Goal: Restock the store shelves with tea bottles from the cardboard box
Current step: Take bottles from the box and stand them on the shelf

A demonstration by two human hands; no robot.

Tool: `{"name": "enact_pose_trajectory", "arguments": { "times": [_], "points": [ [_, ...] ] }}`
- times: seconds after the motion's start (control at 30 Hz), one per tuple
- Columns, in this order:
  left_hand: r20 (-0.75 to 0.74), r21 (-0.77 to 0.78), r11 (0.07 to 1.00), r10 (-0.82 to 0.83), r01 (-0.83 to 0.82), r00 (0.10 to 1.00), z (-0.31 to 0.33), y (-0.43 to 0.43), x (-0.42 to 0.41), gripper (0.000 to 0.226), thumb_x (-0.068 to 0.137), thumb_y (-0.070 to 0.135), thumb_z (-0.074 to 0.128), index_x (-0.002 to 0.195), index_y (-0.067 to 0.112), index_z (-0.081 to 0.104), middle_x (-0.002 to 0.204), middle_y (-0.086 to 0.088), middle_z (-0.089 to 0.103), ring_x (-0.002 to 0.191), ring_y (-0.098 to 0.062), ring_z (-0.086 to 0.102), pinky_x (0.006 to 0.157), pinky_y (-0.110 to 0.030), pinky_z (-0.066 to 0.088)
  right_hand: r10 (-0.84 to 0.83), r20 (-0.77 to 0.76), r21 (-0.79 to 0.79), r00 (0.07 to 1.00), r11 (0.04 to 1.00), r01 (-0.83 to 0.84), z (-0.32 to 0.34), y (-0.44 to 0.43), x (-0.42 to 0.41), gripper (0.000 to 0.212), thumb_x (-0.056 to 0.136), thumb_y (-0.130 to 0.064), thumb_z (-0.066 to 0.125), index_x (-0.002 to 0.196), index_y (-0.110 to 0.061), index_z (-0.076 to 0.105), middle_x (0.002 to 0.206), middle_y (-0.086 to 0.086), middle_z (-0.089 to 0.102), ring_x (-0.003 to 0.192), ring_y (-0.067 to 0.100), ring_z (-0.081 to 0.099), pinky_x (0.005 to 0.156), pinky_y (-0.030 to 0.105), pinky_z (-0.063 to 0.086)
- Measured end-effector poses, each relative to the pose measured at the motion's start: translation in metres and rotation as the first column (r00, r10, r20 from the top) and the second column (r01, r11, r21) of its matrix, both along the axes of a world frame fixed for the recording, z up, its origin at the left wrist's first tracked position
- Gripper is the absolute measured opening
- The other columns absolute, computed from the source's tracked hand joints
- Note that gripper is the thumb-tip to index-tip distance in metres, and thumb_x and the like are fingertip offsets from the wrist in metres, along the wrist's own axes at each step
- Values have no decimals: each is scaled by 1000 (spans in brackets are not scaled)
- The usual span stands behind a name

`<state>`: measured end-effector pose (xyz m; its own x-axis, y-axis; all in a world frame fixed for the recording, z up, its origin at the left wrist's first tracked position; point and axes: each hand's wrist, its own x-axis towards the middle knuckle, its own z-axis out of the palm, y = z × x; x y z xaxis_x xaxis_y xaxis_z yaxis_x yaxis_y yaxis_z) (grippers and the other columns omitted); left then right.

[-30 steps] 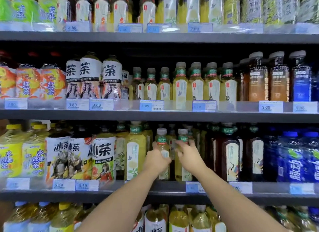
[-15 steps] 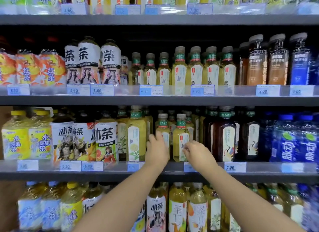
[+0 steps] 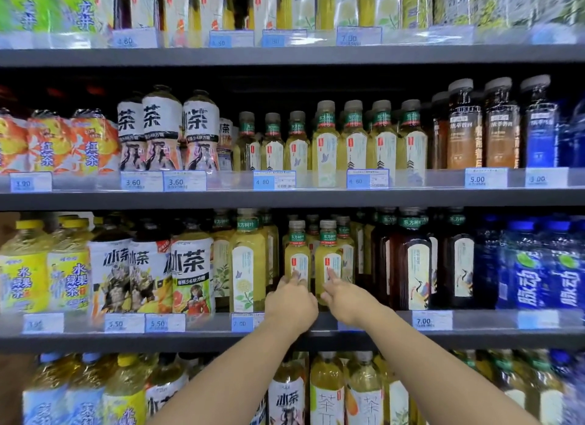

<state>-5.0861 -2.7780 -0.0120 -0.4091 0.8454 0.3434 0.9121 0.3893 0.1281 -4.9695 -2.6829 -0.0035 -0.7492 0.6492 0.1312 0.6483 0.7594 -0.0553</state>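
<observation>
Left hand, right hand fingers loose, seemingly touching two yellow-tea bottles on shelf.

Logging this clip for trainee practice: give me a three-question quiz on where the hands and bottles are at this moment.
1. True or false: both hands are at the top shelf.
2. Which price tag sits just left of the left hand? A) 3.60 B) 7.00 C) 5.50
3. What do the right hand fingertips touch?

Key: 1. False, they reach two small yellow tea bottles on the third shelf. 2. B, the 7.00 tag. 3. The right small bottle, at its label.
</observation>
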Motion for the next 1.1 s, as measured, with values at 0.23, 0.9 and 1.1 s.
{"name": "enact_pose_trajectory", "arguments": {
  "times": [0.23,0.9,1.1],
  "points": [
    [99,-108,994,29,-18,995,13,26,-8,66,96,42,34,157,18,29,168,1,16,151,-24,19,112,-48,36,17,16,-50,1000,999,-16,13,19,-18,47,107,-19,31,154,-13,28,165,9,-1,152,27,8,123,41,13],
    [223,-276,960,114,-49,968,15,90,-47,87,90,23,52,162,18,3,169,2,-5,154,-28,9,120,-51,26,-118,-111,47,987,991,124,17,75,-56,41,100,-24,46,140,-18,47,126,9,55,103,23,56,84,33,51],
    [147,-48,998,-39,46,988,22,31,-9,42,95,33,48,131,13,57,129,-10,58,111,-28,58,89,-42,52,-95,-322,64,942,991,122,18,26,-21,23,98,-23,50,113,-16,66,105,7,64,91,21,62,81,34,55]
  ]
}}
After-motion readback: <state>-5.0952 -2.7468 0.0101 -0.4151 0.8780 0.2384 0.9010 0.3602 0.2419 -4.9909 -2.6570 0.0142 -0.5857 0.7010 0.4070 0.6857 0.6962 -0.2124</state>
